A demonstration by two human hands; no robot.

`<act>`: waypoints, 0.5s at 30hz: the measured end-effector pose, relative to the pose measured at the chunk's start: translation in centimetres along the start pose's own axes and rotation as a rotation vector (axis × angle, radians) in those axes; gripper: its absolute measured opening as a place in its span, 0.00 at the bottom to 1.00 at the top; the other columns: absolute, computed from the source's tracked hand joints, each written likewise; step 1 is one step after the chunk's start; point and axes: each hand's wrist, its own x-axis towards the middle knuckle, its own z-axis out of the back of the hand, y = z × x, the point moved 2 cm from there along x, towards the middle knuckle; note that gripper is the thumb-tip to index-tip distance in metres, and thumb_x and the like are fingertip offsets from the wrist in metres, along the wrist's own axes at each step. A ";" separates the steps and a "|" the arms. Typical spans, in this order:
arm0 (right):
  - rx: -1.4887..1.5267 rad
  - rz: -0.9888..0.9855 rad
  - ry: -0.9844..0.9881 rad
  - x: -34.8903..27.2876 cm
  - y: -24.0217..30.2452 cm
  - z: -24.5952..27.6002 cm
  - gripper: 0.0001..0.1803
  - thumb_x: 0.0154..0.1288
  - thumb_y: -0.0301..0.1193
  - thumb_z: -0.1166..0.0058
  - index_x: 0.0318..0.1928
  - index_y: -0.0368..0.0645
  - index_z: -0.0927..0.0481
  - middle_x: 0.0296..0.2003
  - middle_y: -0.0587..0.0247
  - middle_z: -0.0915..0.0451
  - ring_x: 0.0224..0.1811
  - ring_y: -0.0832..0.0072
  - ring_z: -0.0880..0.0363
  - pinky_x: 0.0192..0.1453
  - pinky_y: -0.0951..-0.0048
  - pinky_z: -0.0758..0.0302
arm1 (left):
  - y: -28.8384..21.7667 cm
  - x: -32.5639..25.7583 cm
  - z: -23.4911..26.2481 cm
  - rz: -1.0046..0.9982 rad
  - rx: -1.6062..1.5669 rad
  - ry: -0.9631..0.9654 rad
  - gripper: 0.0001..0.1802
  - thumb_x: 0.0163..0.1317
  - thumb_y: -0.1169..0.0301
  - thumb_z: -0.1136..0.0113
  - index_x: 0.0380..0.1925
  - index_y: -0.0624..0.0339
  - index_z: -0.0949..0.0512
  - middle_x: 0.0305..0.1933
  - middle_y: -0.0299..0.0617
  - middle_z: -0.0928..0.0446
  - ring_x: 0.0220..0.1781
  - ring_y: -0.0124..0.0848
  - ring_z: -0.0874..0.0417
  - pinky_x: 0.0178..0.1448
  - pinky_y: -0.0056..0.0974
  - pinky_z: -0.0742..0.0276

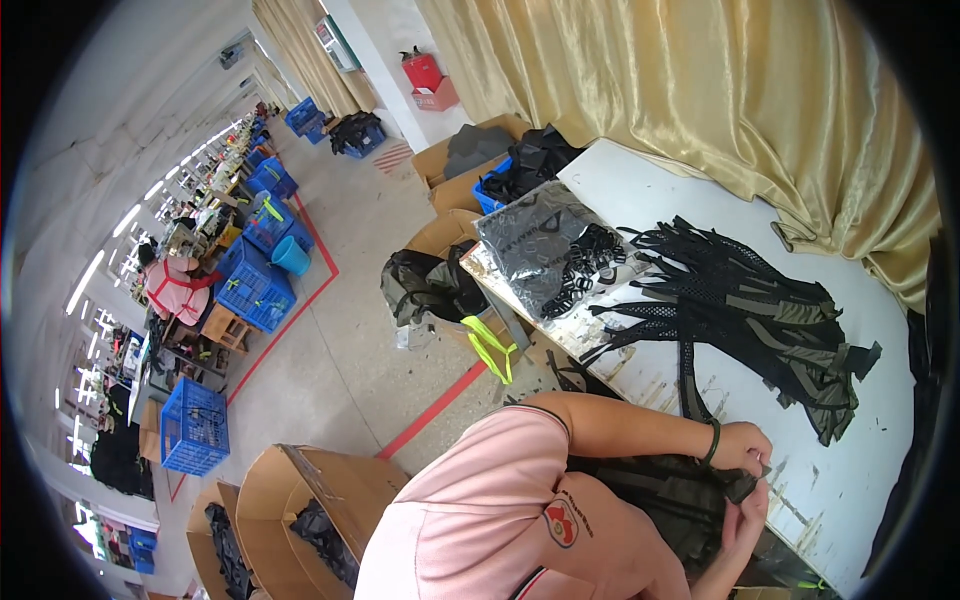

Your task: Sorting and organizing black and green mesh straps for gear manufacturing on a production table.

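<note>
My left hand (742, 447), with a dark band at the wrist, is closed in a pinch on a corner of dark olive fabric (738, 487). Just below, my right hand (745, 512) grips the same corner, its thumb and fingers pressed close to the cloth. More of this dark fabric hangs under my left forearm, partly hidden by my arms. On the white table beyond my hands lies a pile of black mesh and olive strap pieces (745, 310). Closer to the table's left corner, black buckles or webbing bits (583, 268) rest on a clear plastic bag (540, 235).
The worn white table (850, 510) reaches the gold curtain (680, 90). Cardboard boxes (335, 490) with dark fabric stand left of me; another open box (440, 240) sits by the table corner. Blue crates (195, 425) and a seated co-worker (178, 285) are farther left.
</note>
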 end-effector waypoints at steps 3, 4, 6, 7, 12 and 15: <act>-0.009 -0.027 0.163 -1.0 -0.4 -1.1 0.38 0.54 0.37 0.38 0.62 0.37 0.40 0.54 0.61 0.29 0.46 0.75 0.28 0.45 0.75 0.31 | -1.0 0.1 0.7 -0.001 -0.045 -0.009 0.07 0.49 0.72 0.38 0.29 0.62 0.23 0.22 0.41 0.25 0.26 0.31 0.25 0.31 0.35 0.30; 0.028 0.000 0.179 -1.1 -0.3 -1.3 0.38 0.54 0.38 0.38 0.62 0.38 0.40 0.54 0.61 0.29 0.45 0.76 0.28 0.44 0.75 0.31 | -0.8 0.2 0.6 -0.076 -0.005 -0.017 0.07 0.49 0.73 0.39 0.29 0.62 0.22 0.25 0.42 0.25 0.28 0.33 0.24 0.34 0.35 0.30; 0.083 0.114 0.233 -0.6 0.4 -2.8 0.35 0.57 0.40 0.41 0.61 0.40 0.39 0.51 0.63 0.28 0.45 0.76 0.29 0.44 0.75 0.32 | -1.3 0.3 0.8 -0.201 0.021 -0.015 0.06 0.50 0.75 0.42 0.30 0.60 0.21 0.30 0.44 0.24 0.36 0.37 0.24 0.42 0.36 0.29; 0.082 0.111 0.234 -0.9 0.5 -2.4 0.35 0.57 0.40 0.41 0.61 0.40 0.39 0.51 0.63 0.28 0.45 0.76 0.29 0.44 0.75 0.32 | -1.4 0.3 0.8 -0.200 0.020 -0.018 0.06 0.50 0.75 0.42 0.30 0.60 0.21 0.30 0.44 0.24 0.36 0.37 0.24 0.42 0.36 0.29; 0.173 0.101 0.048 -0.8 0.7 -2.1 0.25 0.61 0.36 0.44 0.54 0.40 0.36 0.40 0.66 0.29 0.39 0.76 0.31 0.43 0.73 0.32 | -1.7 0.6 1.4 -0.259 -0.059 -0.140 0.05 0.48 0.73 0.44 0.27 0.58 0.20 0.29 0.44 0.24 0.36 0.40 0.24 0.42 0.38 0.29; 0.157 0.057 0.138 -0.6 0.1 -2.8 0.23 0.62 0.38 0.45 0.52 0.41 0.35 0.39 0.67 0.29 0.38 0.77 0.33 0.44 0.73 0.34 | -2.2 0.5 0.9 -0.366 0.043 -0.082 0.07 0.51 0.77 0.44 0.30 0.56 0.20 0.29 0.41 0.26 0.37 0.38 0.24 0.41 0.37 0.29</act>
